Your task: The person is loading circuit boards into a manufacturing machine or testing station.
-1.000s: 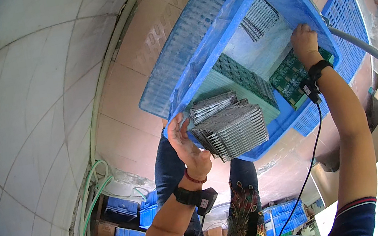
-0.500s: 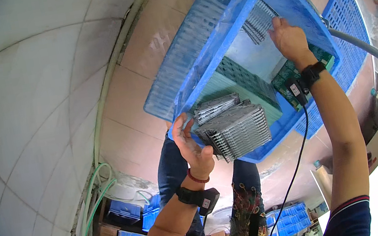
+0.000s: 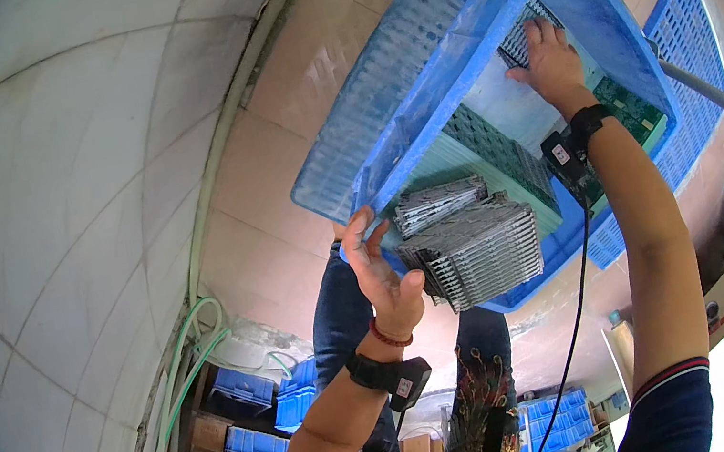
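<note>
A blue plastic bin (image 3: 464,77) stands tilted in front of me. My right hand (image 3: 555,68) reaches into its far end, fingers spread over a small bunch of grey ribbed plates (image 3: 516,44) and partly covering them. At the bin's near left corner, my left hand (image 3: 383,280) is open, thumb apart, its fingertips at the rim. Beside that hand, thin grey ribbed plates (image 3: 488,252) are piled in a thick stack, with a smaller fanned stack (image 3: 438,205) behind it. These rest on pale green stacked boards (image 3: 517,170). Green circuit boards (image 3: 631,113) lie along the bin's right side.
A second, greyish-blue bin (image 3: 377,92) lies against the left side. Blue slatted crates (image 3: 686,43) sit on the right. From my right wrist device a black cable (image 3: 573,324) hangs down. A tiled wall (image 3: 82,178) rises on the left, and a grey pipe (image 3: 717,96) curves at right.
My right hand has gone from curled fingers beside the far ribbed plates to spread fingers over them. The left hand keeps its place at the bin corner. The whole view has shifted slightly.
</note>
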A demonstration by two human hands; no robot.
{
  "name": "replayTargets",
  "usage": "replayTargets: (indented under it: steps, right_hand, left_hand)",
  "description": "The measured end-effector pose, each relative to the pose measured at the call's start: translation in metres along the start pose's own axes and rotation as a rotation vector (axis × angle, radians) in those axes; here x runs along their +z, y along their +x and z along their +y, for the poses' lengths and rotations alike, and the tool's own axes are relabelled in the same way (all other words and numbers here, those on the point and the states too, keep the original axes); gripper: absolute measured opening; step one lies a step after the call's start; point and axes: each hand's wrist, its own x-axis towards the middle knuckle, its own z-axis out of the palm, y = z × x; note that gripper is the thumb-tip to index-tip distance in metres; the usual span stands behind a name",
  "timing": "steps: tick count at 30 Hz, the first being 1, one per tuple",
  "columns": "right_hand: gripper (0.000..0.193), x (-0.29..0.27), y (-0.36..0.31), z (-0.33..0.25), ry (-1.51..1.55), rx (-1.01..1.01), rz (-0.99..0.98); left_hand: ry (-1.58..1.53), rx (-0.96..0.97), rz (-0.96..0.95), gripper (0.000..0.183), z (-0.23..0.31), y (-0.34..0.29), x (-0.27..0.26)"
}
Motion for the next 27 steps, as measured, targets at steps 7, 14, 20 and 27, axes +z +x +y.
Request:
replayTargets:
  steps: [7, 14, 20, 27]
  right_hand:
    - [0.070, 0.000, 0.003, 0.002, 0.084, -0.053, 0.016]
    - [0.041, 0.008, 0.003, 0.018, 0.086, -0.015, 0.165]
    - [0.036, 0.008, 0.000, 0.022, 0.130, -0.043, 0.244]
    - [0.047, -0.004, 0.015, -0.017, 0.157, 0.015, 0.197]
  left_hand:
    - [0.002, -0.026, 0.000, 0.088, 0.006, 0.007, 0.004]
    - [0.000, -0.044, -0.032, 0.087, 0.011, 0.011, 0.007]
    - [0.036, -0.058, -0.060, 0.083, 0.007, 0.016, 0.009]
    - [0.052, -0.048, -0.077, 0.083, 0.014, 0.022, 0.008]
